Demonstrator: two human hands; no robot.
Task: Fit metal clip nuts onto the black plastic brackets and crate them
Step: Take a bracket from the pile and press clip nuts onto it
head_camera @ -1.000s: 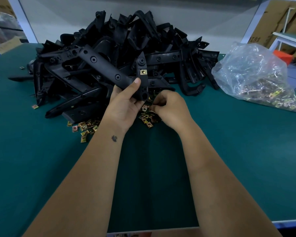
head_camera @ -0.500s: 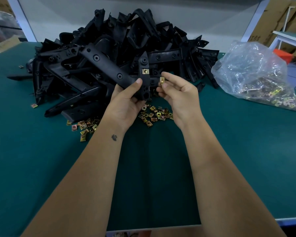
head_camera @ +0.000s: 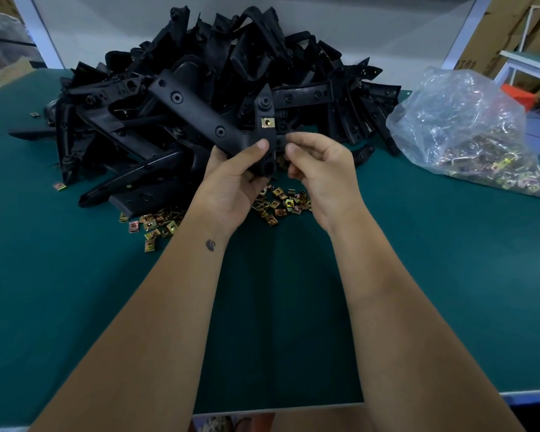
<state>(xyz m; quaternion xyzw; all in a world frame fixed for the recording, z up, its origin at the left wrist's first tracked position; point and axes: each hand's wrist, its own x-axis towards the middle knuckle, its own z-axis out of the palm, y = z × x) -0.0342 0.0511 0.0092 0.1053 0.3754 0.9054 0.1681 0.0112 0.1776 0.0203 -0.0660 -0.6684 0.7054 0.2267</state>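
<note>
Head view: a person's left hand (head_camera: 231,182) grips a black plastic bracket (head_camera: 212,126) at its bend, thumb pressed on the near face, the long arm slanting up to the left and the short arm standing upright. One clip nut (head_camera: 266,122) sits fitted on the upright arm. The right hand (head_camera: 321,169) is held just beside the bracket's right edge, fingers curled with the tips drawn together; whether they pinch a nut cannot be told, since nothing shows between them. Loose clip nuts (head_camera: 281,204) lie scattered on the green table (head_camera: 449,260) directly under both hands, and a second scatter (head_camera: 156,222) lies to the left, against the foot of the pile of brackets (head_camera: 231,73). That pile fills the far middle of the table up to the back wall. A clear plastic bag (head_camera: 468,132) of nuts lies at far right, its lower corner cut off by the frame. Bare table surface extends on both sides of the forearms to the near edge. Individual brackets within the pile are hard to separate, black on black. Cardboard boxes (head_camera: 512,29) stand beyond the table at upper right.
</note>
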